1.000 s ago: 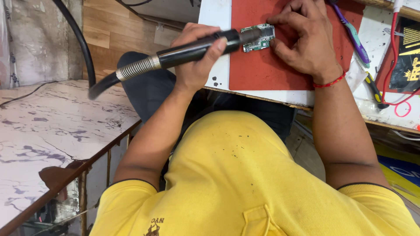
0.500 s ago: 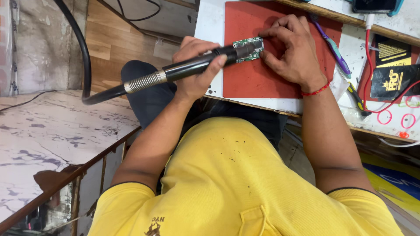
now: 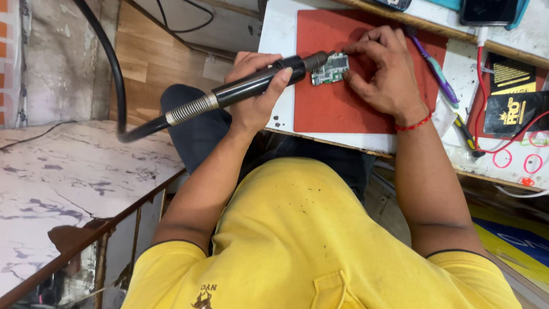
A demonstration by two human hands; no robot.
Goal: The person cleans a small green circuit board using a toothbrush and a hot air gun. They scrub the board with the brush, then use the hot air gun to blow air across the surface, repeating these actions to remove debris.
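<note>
My left hand grips a black hot-air wand with a metal spring collar and a thick black hose. Its nozzle points at a small green circuit board lying on a red mat. My right hand rests on the mat just right of the board, fingertips pinched at the board's edge. A red thread band circles that wrist.
The white workbench carries a purple-and-teal tool, a yellow-handled screwdriver, black packets and a red cable. A marble-pattern surface lies at the left, wood flooring beyond.
The view has shifted, so the bench sits lower in frame. Both hands hold their places at the board, the wand still aimed at it.
</note>
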